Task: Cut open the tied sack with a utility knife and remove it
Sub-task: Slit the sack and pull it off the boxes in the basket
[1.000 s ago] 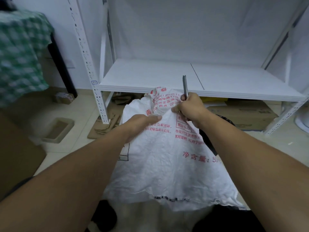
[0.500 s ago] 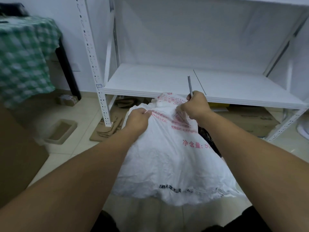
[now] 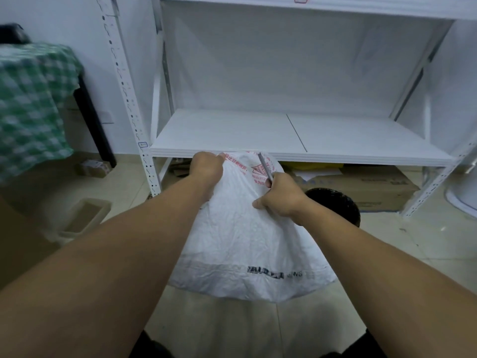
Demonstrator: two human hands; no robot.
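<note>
A white woven sack [image 3: 240, 239] with red print near its top and dark print near its lower edge hangs above the tiled floor in front of me. My left hand [image 3: 206, 169] is clenched on the sack's top left corner. My right hand [image 3: 280, 196] grips the sack's right side lower down and also holds a slim grey utility knife [image 3: 264, 166], whose blade end points up and left over the red print. A round black object [image 3: 335, 202] shows behind the sack on the right, mostly hidden.
A white metal shelving unit [image 3: 232, 133] stands straight ahead, with flattened cardboard boxes [image 3: 374, 187] under its lowest board. At the left is a table with a green checked cloth [image 3: 28, 99]. A shallow open box [image 3: 82, 218] lies on the floor at the left.
Both hands have lifted the sack and pulled it away from the black object. My left hand moved up to the top left corner; my right hand slid lower down the right side.
</note>
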